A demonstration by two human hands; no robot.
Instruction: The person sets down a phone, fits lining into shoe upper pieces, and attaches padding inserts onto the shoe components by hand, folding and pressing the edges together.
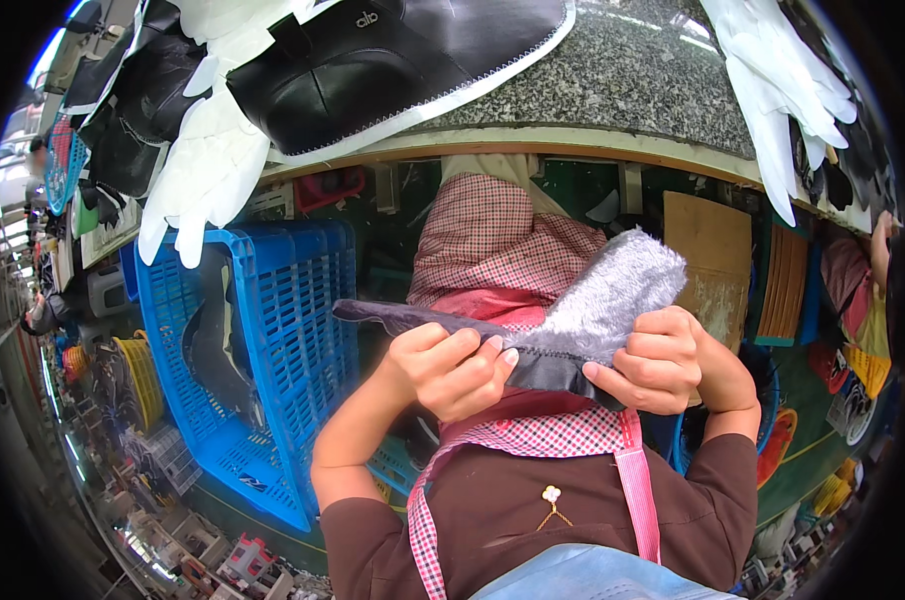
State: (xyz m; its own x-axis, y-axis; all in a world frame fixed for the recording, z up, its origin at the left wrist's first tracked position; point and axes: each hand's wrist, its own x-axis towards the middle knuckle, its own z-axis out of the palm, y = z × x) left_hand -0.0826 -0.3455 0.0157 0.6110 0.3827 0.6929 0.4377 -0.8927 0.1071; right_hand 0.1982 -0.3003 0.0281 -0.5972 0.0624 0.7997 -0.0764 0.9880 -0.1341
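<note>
Granite worktop [633, 85], edge far; blue crate [298, 300] left. Left hand [453, 370], right hand [658, 362], fingers closed, pinch fur-lined shoe upper [618, 290].

Blue plastic crate [308, 300] on green floor [801, 482], dark curved piece [223, 350] inside. Beyond crate and to its right, speckled grey table [583, 95]; nearest crate, table carries black leather boot panels [403, 60] and white cut-out sheets [208, 165]. Just beyond crate, red tray [330, 188]. Left of crate, yellow slotted basket [141, 375]. Well right of crate, worn brown cardboard [706, 250]; farther right of crate, another person [846, 280], partly visible.
</note>
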